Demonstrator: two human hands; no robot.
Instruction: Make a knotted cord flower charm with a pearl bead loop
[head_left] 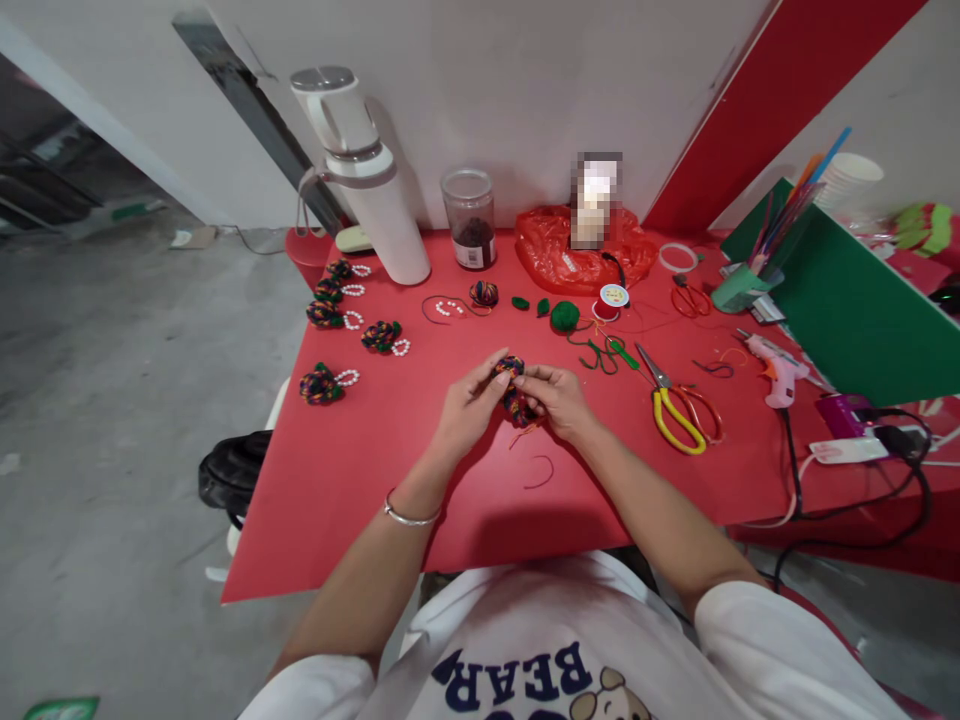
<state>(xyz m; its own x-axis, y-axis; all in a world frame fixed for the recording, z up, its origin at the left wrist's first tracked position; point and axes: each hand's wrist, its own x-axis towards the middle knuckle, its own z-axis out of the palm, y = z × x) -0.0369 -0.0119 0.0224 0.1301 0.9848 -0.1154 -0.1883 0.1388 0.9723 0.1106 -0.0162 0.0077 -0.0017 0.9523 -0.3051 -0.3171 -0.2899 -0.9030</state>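
A multicoloured crocheted yarn piece [517, 405] is held between both hands above the red table [360, 500]. My left hand [474, 398] pinches its upper left side, and my right hand [556, 398] grips its right side with bent fingers. An orange yarn end dangles below the piece. Just beyond the hands lie a green yarn ball [565, 317], green crocheted leaves [520, 303], a multicoloured yarn ball [484, 293] and a green-handled crochet hook [622, 353]. Yellow-handled scissors [677, 418] rest right of my right hand.
Several finished crocheted pieces with white bead loops [322, 384] lie on the left. A white tumbler [390, 220], a jar [470, 220] and a red plastic bag [540, 250] stand along the wall. On the right are a pink glue gun [777, 368], cables and a green board [862, 300].
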